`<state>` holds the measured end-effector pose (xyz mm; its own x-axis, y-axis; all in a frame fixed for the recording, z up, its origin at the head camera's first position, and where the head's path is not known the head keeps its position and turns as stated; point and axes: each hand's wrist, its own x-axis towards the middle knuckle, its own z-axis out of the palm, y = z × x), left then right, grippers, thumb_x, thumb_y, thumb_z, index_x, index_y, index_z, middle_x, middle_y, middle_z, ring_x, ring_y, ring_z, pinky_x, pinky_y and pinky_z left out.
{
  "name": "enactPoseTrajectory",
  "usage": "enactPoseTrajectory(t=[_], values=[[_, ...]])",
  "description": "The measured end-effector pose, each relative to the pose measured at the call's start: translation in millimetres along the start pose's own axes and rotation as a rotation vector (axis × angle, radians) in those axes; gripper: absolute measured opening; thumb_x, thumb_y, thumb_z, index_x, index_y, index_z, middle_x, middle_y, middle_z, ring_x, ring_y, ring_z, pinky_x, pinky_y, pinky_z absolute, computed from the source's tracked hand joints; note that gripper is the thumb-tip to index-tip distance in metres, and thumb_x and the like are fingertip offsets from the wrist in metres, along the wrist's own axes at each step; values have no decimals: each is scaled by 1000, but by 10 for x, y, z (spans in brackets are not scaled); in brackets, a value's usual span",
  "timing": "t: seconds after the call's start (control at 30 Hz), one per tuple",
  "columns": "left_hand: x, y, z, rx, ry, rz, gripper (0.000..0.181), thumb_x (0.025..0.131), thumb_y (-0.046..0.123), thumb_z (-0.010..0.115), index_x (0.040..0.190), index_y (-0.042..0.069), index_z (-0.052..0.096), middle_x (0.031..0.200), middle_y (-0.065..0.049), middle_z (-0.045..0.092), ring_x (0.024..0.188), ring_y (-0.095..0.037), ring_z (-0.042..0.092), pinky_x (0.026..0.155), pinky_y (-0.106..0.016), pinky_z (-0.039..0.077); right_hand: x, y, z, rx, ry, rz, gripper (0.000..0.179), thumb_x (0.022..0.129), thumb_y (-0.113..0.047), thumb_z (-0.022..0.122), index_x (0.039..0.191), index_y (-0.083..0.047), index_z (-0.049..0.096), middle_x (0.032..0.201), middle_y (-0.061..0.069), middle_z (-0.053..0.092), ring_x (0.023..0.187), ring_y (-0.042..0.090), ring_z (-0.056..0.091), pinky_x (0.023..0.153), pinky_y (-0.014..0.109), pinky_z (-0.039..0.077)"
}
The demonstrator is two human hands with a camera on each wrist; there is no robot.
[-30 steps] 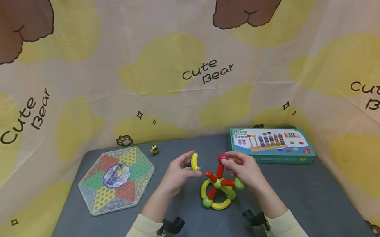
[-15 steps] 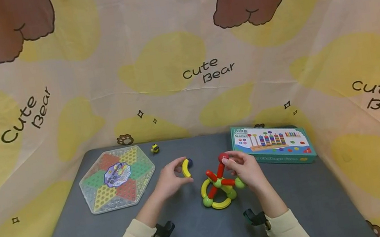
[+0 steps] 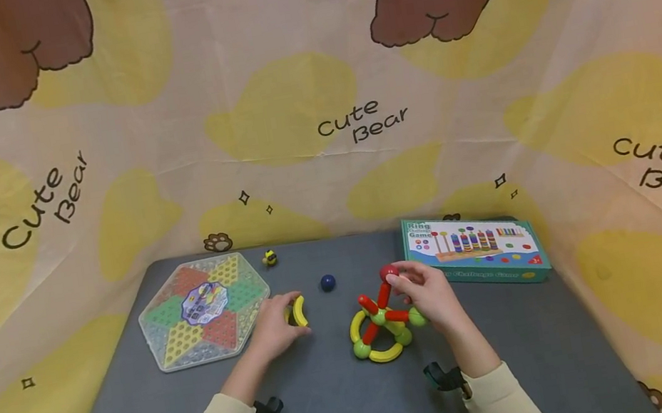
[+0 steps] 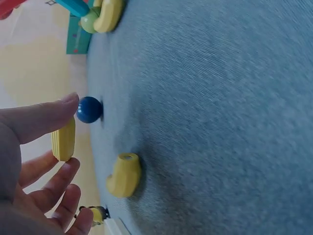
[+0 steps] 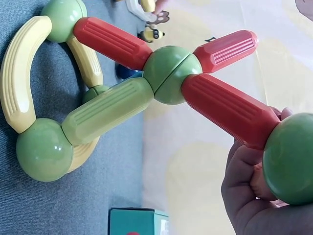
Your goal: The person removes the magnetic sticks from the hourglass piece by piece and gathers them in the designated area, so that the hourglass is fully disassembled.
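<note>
My left hand (image 3: pixel 273 327) pinches a yellow curved rod (image 3: pixel 300 311) between thumb and fingertips, just above the table. Below it in the left wrist view, a second yellow curved piece (image 4: pixel 125 175) lies on the cloth; in the head view the hand mostly hides it. My right hand (image 3: pixel 429 292) pinches the red ball (image 3: pixel 388 272) at the top of a ball-and-rod model. That model has a ring of yellow curved rods (image 5: pixel 17 73) and green balls (image 5: pixel 45 149) on the table, with red rods (image 5: pixel 230 110) meeting at a central green ball (image 5: pixel 172 74).
A dark blue ball (image 3: pixel 328 283) lies between the hands, farther back. Behind the left hand is a hexagonal Chinese checkers board (image 3: pixel 159 313), with a small bee figure (image 3: pixel 270 258) near its corner. A boxed ring game (image 3: pixel 474 250) sits at back right.
My left hand has moved left and slightly down with the yellow curved rod, away from the model, uncovering the blue ball. The right hand keeps its hold on the red ball.
</note>
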<state>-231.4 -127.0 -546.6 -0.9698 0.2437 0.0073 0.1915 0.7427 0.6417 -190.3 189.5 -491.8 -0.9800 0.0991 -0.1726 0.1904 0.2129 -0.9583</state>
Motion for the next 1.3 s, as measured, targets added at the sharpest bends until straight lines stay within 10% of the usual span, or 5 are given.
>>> enactPoseTrajectory(t=[1.3], values=[[-48,-244,138,108,-79,-93,75,71,20,92,138,10,59,138,-18,52,123,-39,47,101,-57,40,-12,-20,-3,-2,5,15,44,89,-40,76,127,-19,67,107,10,72,90,29,64,82,42,57]])
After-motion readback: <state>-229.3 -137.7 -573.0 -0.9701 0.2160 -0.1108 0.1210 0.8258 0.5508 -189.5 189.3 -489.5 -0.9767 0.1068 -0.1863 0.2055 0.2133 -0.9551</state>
